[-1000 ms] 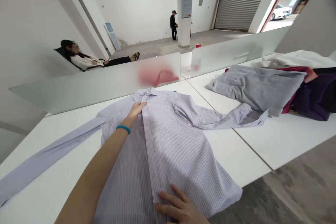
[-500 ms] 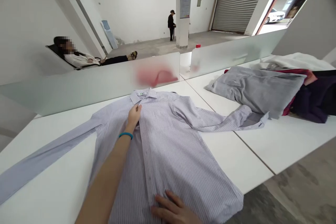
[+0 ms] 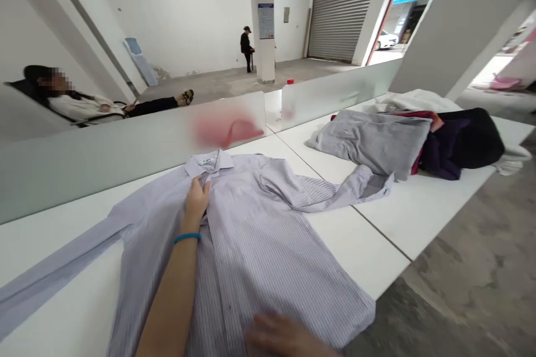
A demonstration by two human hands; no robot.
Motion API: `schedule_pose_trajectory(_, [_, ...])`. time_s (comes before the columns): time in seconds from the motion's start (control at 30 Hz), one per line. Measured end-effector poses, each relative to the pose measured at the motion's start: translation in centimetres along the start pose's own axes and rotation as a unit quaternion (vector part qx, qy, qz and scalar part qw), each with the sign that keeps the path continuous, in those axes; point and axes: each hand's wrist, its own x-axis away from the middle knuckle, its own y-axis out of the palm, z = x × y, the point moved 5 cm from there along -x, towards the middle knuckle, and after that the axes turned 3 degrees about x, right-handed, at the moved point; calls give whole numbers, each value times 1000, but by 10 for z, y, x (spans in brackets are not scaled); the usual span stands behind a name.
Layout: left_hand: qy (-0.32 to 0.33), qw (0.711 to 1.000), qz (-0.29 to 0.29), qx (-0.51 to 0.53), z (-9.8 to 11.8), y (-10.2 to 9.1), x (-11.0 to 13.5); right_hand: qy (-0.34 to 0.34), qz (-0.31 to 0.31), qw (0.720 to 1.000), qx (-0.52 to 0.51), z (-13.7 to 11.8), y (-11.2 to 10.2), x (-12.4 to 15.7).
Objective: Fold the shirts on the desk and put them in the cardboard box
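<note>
A pale striped shirt (image 3: 259,245) lies face up on the white table (image 3: 377,240), collar away from me and sleeves spread out to both sides. My left hand (image 3: 196,198), with a blue band on the wrist, rests just below the collar; its fingers are pressed together on the shirt's front edge. My right hand (image 3: 288,337) lies on the shirt near the hem at the bottom of the view, smeared by motion, so its fingers do not show clearly.
A heap of clothes, grey (image 3: 372,139), dark (image 3: 473,139) and white, lies on the table at the right. Frosted dividers (image 3: 104,150) run along the table's far edge. Beyond them one person reclines in a chair (image 3: 84,106) and another stands by a pillar (image 3: 247,47).
The view has swung right and down. My left hand has slid a little toward me along the shirt front and its fingers have closed. My right hand stays near the hem.
</note>
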Motion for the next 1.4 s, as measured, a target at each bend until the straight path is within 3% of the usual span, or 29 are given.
schedule_pose_trajectory(0.07, [25, 999, 19, -12, 15, -11, 1, 120, -50, 991, -36, 61, -28, 6])
schedule_pose_trajectory(0.13, [56, 998, 12, -25, 37, -14, 1, 275, -33, 961, 11, 139, -62, 27])
schedule_pose_trajectory(0.23, [107, 991, -64, -39, 77, 6, 14, 414, -13, 906, 94, 245, -100, 74])
schedule_pose_trajectory(0.33, [173, 973, -149, -43, 112, 42, 45, 412, -82, 899, 124, 314, -113, 102])
schedule_pose_trajectory(0.43, [224, 956, -182, -52, 131, 68, 76, 370, -130, 911, 130, 345, -117, 108])
schedule_pose_trajectory(0.53, [234, 951, -189, -68, 132, 79, 89, 350, -147, 915, 139, 351, -111, 108])
schedule_pose_trajectory(0.7, [237, 947, -199, -91, 125, 80, 89, 348, -120, 911, 187, 346, -97, 108])
schedule_pose_trajectory(0.8, [237, 944, -205, -103, 123, 80, 88, 349, -104, 905, 219, 344, -107, 106])
schedule_pose_trajectory(0.9, [239, 942, -208, -109, 123, 80, 89, 341, -97, 904, 238, 335, -133, 109])
schedule_pose_trajectory(1.07, [239, 942, -208, -112, 121, 82, 88, 371, -48, 869, 323, 276, -174, 148])
schedule_pose_trajectory(1.2, [243, 940, -210, -113, 119, 86, 87, 407, -84, 867, 274, 227, -167, 189])
schedule_pose_trajectory(1.27, [242, 941, -211, -110, 119, 86, 87, 470, -59, 839, 268, 220, -167, 205])
schedule_pose_trajectory(1.4, [239, 942, -210, -105, 120, 84, 89, 634, 45, 716, 289, 229, -174, 236])
